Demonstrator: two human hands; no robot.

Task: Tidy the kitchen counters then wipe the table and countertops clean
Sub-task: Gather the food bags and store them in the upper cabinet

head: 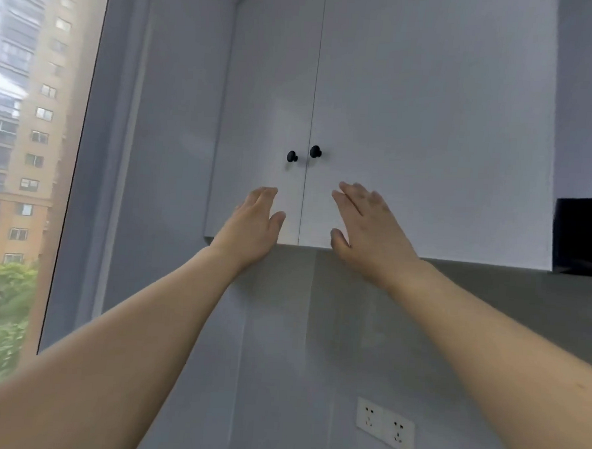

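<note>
Fingers on the left hand [253, 227] and right hand [363, 224] lie straight, holding nothing, against two white cupboard doors [430, 128] with two black knobs [292, 156].

cabinet [430, 128] top cut off | black appliance [583, 236] cropped right

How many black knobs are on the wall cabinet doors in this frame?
2: the left knob is on the left door beside the centre seam, and the right knob is on the right door, slightly higher. None seem hidden.

A white wall cabinet [413, 127] fills the upper centre of the frame. Its two doors are closed. Two black knobs [292, 156] sit beside the seam.
</note>
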